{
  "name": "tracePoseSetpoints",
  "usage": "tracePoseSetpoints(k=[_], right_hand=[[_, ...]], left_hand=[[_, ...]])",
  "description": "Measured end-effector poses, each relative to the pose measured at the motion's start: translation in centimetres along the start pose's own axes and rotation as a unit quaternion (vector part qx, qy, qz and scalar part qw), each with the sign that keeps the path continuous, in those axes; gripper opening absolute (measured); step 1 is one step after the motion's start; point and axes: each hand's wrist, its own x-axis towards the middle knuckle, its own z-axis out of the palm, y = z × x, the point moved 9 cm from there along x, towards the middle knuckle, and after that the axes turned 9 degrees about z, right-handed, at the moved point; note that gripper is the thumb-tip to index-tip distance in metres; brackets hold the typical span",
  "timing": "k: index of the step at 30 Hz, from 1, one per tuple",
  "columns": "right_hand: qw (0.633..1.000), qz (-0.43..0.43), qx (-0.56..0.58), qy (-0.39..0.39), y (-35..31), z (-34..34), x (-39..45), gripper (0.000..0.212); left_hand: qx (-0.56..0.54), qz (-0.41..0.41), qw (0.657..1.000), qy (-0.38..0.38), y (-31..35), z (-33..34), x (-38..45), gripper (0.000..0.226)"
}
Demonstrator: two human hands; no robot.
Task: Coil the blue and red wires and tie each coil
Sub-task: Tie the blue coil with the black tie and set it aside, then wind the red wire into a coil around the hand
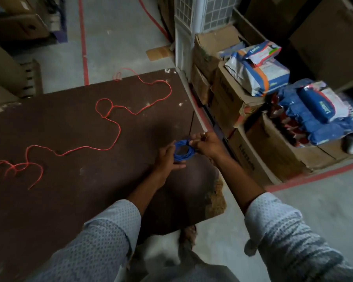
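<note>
Nearest the camera, two pale dotted sleeves reach forward over the near right corner of the dark brown table [73,200]. Beyond them the blue wire [184,152] is already wound into a small round coil, held just above the table between both hands.

The left hand [167,159] cups the coil's left and near side, its fingers [178,165] curled under and round the bundled turns. The right hand [207,144], with a ring on one finger, pinches the far right edge of the coil, fingertips closed tight on the strands. Whether it holds the loose tail end there is too small to tell.

The step in hand looks like tying off the blue coil. To do it well, the left hand should hold the turns stacked and flat so none spring out, while the right hand wraps the free end across the bundle several times, snug and close together, then tucks it through the loop. Slackening the left grip too early would let the coil spread.

Further off, the red wire [114,127] lies uncoiled in loose bends from the near left of the table to its far edge, well apart from both hands. Past the table's right edge stand cardboard boxes [230,98] piled with blue and white packets [259,76].
</note>
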Motion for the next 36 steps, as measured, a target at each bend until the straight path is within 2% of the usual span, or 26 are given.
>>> tracePoseSetpoints(k=[3, 8, 11, 19, 21, 23, 27, 30, 36], right_hand=[[0.999, 0.0, -0.036, 0.037, 1.9, -0.4, 2.0, 0.003], [0.995, -0.001, -0.056, 0.083, 4.8, -1.1, 4.4, 0.011], [0.992, -0.011, -0.085, 0.091, 5.7, -0.9, 5.1, 0.013], [0.99, 0.013, -0.104, 0.094, 7.2, -0.4, 5.8, 0.015], [0.99, 0.012, -0.1, 0.097, 6.8, -0.4, 5.5, 0.016], [0.988, 0.004, -0.094, 0.121, 6.1, -0.7, 5.1, 0.014], [0.978, -0.024, -0.113, 0.177, 3.3, -1.2, 3.1, 0.015], [0.967, -0.055, -0.124, 0.215, 0.5, -1.3, 1.5, 0.018], [0.962, -0.115, -0.12, 0.215, -5.9, 0.9, -1.5, 0.017]], left_hand=[[0.029, -0.01, 1.0, -0.006, -2.3, 0.9, 1.4, 0.039], [0.135, 0.012, 0.991, -0.008, -4.6, 1.5, 3.6, 0.033], [0.157, 0.013, 0.987, 0.02, -5.7, 1.4, 4.3, 0.032], [0.26, 0.039, 0.964, 0.026, -5.6, 1.8, 4.6, 0.027], [0.292, 0.052, 0.954, 0.036, -4.8, 1.3, 4.5, 0.035], [0.321, 0.072, 0.943, 0.054, -4.0, 0.5, 4.3, 0.054], [0.317, 0.094, 0.941, 0.075, -1.7, -1.0, 3.5, 0.058], [0.327, 0.129, 0.932, 0.089, 0.6, -3.2, 3.4, 0.072], [0.329, 0.183, 0.916, 0.137, 6.6, -9.2, 1.1, 0.067]])
